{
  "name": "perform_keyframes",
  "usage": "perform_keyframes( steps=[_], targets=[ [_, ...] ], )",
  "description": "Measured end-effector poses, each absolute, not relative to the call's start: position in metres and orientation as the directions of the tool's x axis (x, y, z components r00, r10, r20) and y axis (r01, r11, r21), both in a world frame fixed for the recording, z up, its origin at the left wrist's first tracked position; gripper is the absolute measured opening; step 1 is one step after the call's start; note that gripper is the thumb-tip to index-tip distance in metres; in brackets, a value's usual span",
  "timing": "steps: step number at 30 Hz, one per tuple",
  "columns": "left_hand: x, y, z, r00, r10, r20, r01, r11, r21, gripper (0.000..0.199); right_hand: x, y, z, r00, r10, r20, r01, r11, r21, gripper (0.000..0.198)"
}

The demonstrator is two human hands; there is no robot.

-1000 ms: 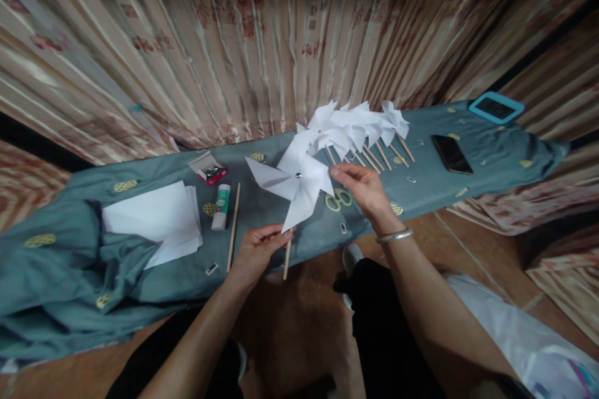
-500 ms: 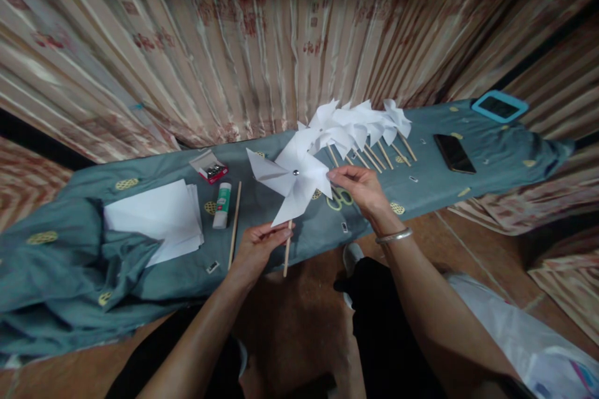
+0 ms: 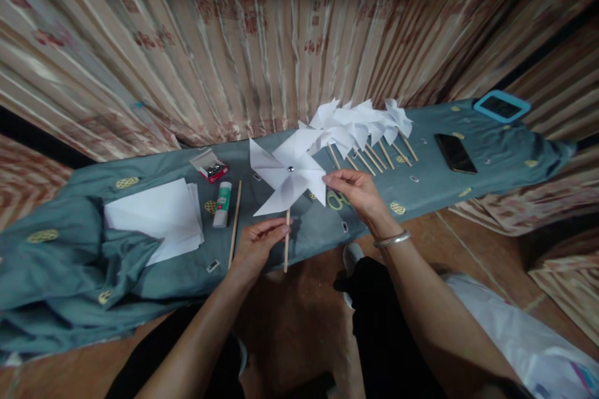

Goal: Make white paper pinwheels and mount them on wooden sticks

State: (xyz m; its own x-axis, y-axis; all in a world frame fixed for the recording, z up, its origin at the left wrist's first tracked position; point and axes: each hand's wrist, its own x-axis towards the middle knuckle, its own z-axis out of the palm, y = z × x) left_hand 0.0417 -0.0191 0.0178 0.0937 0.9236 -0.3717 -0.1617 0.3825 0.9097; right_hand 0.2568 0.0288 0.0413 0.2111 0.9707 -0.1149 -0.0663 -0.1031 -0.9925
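My left hand pinches the thin wooden stick of a white paper pinwheel, holding it upright above the cloth. A shiny round pin head marks the pinwheel's centre. At the right side of the wheel, the thumb and fingers of my right hand are closed at a blade's tip. Partly covered by that hand, green-handled scissors lie on the cloth. Several finished-looking pinwheels rest in an overlapping row behind, sticks pointing towards me. A loose wooden stick lies left of my left hand.
Left on the blue-grey cloth are a glue stick, an opened small box of metal pins and a stack of white paper. Rightward lie a black phone and a blue-framed device. Curtains hang behind.
The pinwheel's blades have turned a little about the pin, and the wheel has shifted slightly left. My right hand has moved slightly left with it; my left hand stays on the stick.
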Motion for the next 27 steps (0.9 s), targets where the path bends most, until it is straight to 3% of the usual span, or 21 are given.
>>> perform_keyframes(
  steps=[27],
  targets=[
    [0.043,-0.018,0.01,0.046,0.925,-0.376,-0.186,0.378,0.907,0.04,0.238,0.017,0.042,0.075,0.985,-0.157,-0.074,-0.151,-0.986,0.029]
  ],
)
